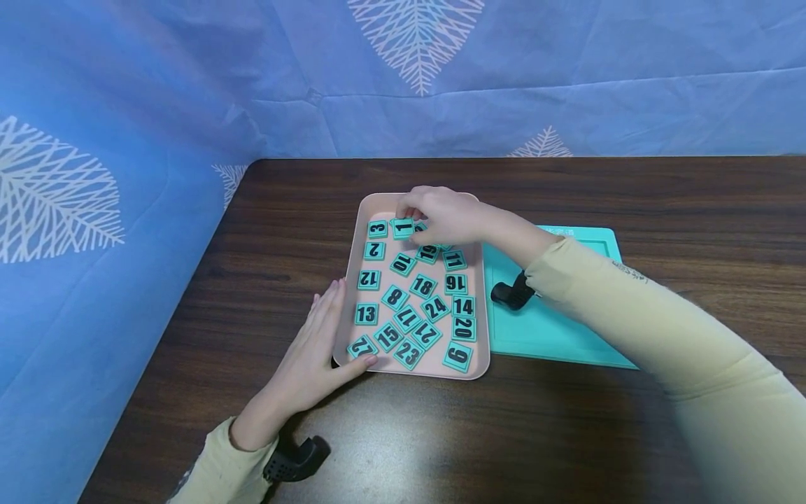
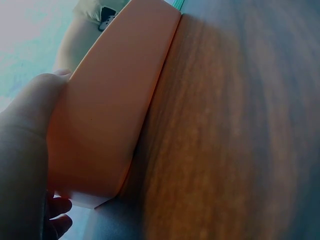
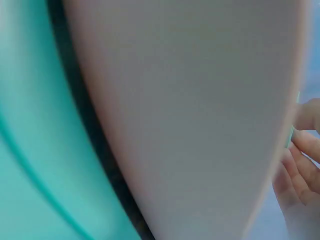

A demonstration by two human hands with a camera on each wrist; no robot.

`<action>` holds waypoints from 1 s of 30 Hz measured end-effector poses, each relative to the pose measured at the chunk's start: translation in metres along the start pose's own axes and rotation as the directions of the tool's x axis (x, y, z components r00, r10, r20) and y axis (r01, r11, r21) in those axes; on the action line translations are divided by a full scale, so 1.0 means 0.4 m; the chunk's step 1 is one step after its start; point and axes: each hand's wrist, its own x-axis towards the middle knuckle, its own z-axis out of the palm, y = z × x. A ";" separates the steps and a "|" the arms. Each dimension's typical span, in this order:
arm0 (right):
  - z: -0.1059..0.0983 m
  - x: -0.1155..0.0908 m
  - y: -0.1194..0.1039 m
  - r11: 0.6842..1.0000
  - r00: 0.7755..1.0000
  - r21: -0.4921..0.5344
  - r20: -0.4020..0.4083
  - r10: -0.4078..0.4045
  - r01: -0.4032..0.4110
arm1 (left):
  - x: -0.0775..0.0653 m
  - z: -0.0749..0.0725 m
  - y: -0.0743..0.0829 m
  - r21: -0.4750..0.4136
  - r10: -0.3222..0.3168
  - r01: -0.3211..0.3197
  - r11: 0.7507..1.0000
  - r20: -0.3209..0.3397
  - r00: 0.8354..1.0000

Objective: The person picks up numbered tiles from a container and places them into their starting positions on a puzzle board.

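A pink tray holds several loose teal number tiles, such as the 13 tile and the 18 tile. Over its far part, my right hand pinches the 1 tile between thumb and fingers; a thin green tile edge shows there in the right wrist view. My left hand rests at the tray's near left corner, fingers stretched along the left side and thumb on the near rim, beside a partly covered tile. In the left wrist view the tray's outer wall fills the middle.
To the right of the tray lies a flat teal board with a raised border, partly under my right forearm. Both stand on a dark wooden table. Blue cloth with white leaf prints hangs behind and to the left.
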 end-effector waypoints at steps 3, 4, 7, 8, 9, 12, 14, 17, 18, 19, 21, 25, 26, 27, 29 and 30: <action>-0.009 -0.019 0.000 0.999 1.000 0.039 -0.023 -0.013 0.014 | 0.000 0.000 -0.001 -0.002 0.002 -0.002 1.000 0.000 1.000; -0.011 -0.024 0.001 0.999 0.999 0.049 -0.028 -0.023 0.024 | 0.000 0.000 -0.001 -0.001 0.002 -0.002 1.000 -0.001 1.000; -0.016 -0.041 0.009 0.997 0.999 0.064 -0.041 -0.031 0.034 | 0.000 0.001 -0.002 -0.001 0.002 -0.002 1.000 0.001 1.000; -0.018 -0.046 0.013 0.997 0.998 0.067 -0.048 -0.036 0.039 | -0.001 0.001 -0.002 -0.001 0.001 -0.001 1.000 0.001 1.000; -0.019 -0.051 0.015 0.997 0.998 0.070 -0.056 -0.039 0.043 | -0.001 0.001 -0.003 0.001 0.000 0.000 1.000 0.002 1.000; -0.020 -0.066 0.024 0.997 0.996 0.066 -0.082 -0.039 0.045 | -0.002 0.001 -0.003 0.004 0.000 0.000 1.000 0.001 1.000; -0.021 -0.077 0.029 0.998 0.995 0.056 -0.093 -0.028 0.034 | -0.002 0.001 -0.003 0.008 0.003 -0.003 1.000 -0.004 1.000; -0.024 -0.094 0.037 0.999 0.995 0.054 -0.102 0.006 0.000 | -0.001 0.001 -0.002 0.014 0.012 -0.012 1.000 -0.011 1.000; -0.025 -0.099 0.040 0.998 0.995 0.053 -0.101 0.020 -0.015 | -0.001 0.000 -0.002 0.016 0.015 -0.014 1.000 -0.013 1.000; -0.026 -0.104 0.043 0.998 0.995 0.055 -0.099 0.034 -0.029 | -0.001 0.000 -0.003 0.018 0.015 -0.015 1.000 -0.013 1.000; -0.029 -0.112 0.050 0.997 0.994 0.063 -0.101 0.050 -0.044 | -0.001 0.000 -0.003 0.022 0.018 -0.018 1.000 -0.013 1.000; -0.032 -0.120 0.060 0.997 0.994 0.073 -0.109 0.033 -0.025 | -0.002 -0.002 -0.003 0.019 0.014 -0.014 1.000 -0.009 1.000; -0.031 -0.122 0.063 0.997 0.993 0.078 -0.112 0.025 -0.016 | -0.002 -0.002 -0.003 0.016 0.013 -0.013 1.000 -0.008 1.000; -0.030 -0.123 0.064 0.996 0.994 0.086 -0.111 0.019 -0.010 | -0.002 -0.001 -0.003 0.014 0.012 -0.012 1.000 -0.007 1.000; -0.028 -0.125 0.065 0.995 0.995 0.103 -0.103 0.012 -0.001 | -0.003 0.000 -0.003 0.011 0.010 -0.010 1.000 -0.005 1.000; -0.027 -0.126 0.065 0.994 0.995 0.110 -0.100 0.010 0.001 | -0.002 0.000 -0.003 0.009 0.011 -0.011 1.000 -0.006 1.000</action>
